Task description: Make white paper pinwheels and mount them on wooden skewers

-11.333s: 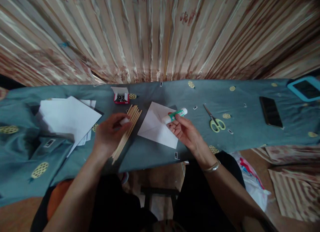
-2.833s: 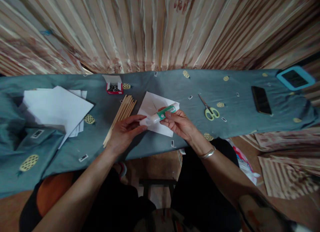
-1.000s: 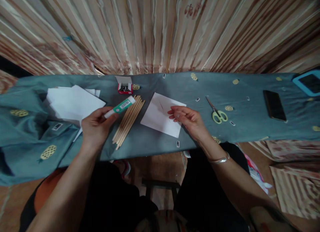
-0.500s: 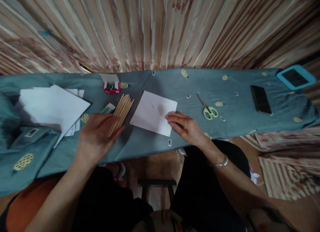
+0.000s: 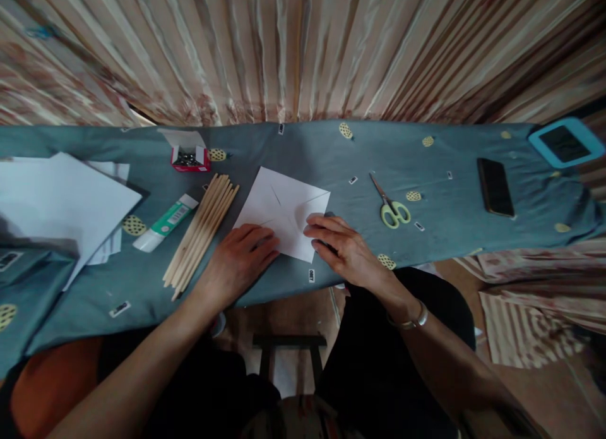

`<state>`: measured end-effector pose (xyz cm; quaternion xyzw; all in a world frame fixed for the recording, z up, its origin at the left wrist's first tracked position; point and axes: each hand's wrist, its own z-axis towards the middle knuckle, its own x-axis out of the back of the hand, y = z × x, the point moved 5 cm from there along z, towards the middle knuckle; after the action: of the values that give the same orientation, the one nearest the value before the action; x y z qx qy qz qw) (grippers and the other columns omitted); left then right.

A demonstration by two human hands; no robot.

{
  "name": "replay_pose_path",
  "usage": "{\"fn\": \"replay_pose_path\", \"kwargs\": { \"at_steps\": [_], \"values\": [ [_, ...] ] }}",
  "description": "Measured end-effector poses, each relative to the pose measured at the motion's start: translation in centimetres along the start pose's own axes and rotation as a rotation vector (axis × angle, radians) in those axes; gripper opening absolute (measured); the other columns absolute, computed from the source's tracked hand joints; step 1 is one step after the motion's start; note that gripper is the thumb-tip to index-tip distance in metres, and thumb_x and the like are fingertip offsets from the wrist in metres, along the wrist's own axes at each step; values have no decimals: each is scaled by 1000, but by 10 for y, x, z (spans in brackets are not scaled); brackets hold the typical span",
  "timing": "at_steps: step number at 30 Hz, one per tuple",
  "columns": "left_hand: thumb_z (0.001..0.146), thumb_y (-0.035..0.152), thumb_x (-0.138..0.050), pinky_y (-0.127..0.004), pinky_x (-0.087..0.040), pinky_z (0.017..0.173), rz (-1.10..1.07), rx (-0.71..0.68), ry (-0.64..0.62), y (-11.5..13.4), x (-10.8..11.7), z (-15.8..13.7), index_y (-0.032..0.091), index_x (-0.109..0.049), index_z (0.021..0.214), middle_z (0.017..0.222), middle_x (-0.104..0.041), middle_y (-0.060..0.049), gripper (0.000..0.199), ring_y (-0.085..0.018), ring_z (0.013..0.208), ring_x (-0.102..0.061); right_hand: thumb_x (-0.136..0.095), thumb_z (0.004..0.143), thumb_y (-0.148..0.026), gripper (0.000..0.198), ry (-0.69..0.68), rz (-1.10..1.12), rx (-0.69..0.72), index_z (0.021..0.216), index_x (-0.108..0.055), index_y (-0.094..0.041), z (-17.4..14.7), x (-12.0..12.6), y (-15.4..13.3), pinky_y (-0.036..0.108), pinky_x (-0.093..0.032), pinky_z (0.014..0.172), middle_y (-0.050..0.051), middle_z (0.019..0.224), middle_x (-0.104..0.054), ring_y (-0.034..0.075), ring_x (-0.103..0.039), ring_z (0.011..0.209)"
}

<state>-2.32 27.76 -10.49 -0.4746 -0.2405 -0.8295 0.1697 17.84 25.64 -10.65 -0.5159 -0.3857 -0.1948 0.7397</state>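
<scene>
A white square of paper [image 5: 291,202] lies flat on the cloth, set at a slant, with thin dark lines running in from its corners. My left hand [image 5: 243,259] rests over its lower left corner, fingers bent and slightly apart from the thumb. On the right edge of the sheet, my right hand [image 5: 341,246] lays its spread fingertips, the thumb lower down near the bottom corner. Neither hand lifts the paper. Just left of my left hand lies a bundle of thin wooden sticks [image 5: 201,234], and beyond it a green and white glue stick [image 5: 165,223].
Green-handled scissors [image 5: 391,208] lie right of the paper. Farther right are a black phone [image 5: 495,186] and a blue-framed tablet [image 5: 565,142]. An open red box [image 5: 190,160] of small metal pieces stands at the back left. White sheets [image 5: 71,199] are stacked far left; a curtain [image 5: 284,54] hangs behind.
My left hand has moved right, from over the wooden sticks to the paper's lower left corner, uncovering the sticks and the glue stick. My right hand stays at the paper's right edge.
</scene>
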Motion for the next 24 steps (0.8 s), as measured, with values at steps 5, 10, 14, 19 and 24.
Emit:
{"fn": "replay_pose_path", "kwargs": {
  "at_steps": [5,10,14,19,24],
  "values": [
    [96,17,-56,-36,-56,78,-11,19,36,3,1,4,13,-69,95,95,-72,-9,13,-22,88,-63,-53,90,-11,37,18,113,-42,121,-66,-23,3,1,-1,46,-47,110,8,132,-65,23,-58,126],
    [94,13,-59,-36,-57,79,-102,67,58,1,0,5,11,-68,92,94,-72,-9,9,-22,87,-63,-69,84,-18,27,128,326,-154,109,-69,-27,10,-5,2,47,-45,112,6,131,-65,22,-58,127],
    [94,14,-59,-36,-57,78,-123,92,67,0,0,4,12,-67,92,94,-72,-9,9,-22,86,-62,-72,84,-23,5,204,456,-203,88,-71,-26,18,-13,5,46,-46,110,5,127,-67,22,-60,124],
    [94,16,-58,-38,-57,82,-174,137,68,1,-1,2,12,-64,108,99,-72,-9,15,-22,89,-63,-72,84,-22,5,257,457,-224,81,-70,-26,26,-16,5,44,-49,107,3,125,-68,21,-61,121],
    [98,14,-52,-34,-57,81,-264,132,41,7,-5,2,14,-56,127,107,-70,-9,29,-19,92,-64,-72,85,-23,4,256,301,-201,82,-71,-26,31,-18,-2,45,-48,107,4,124,-68,22,-62,119]
  ]
}}
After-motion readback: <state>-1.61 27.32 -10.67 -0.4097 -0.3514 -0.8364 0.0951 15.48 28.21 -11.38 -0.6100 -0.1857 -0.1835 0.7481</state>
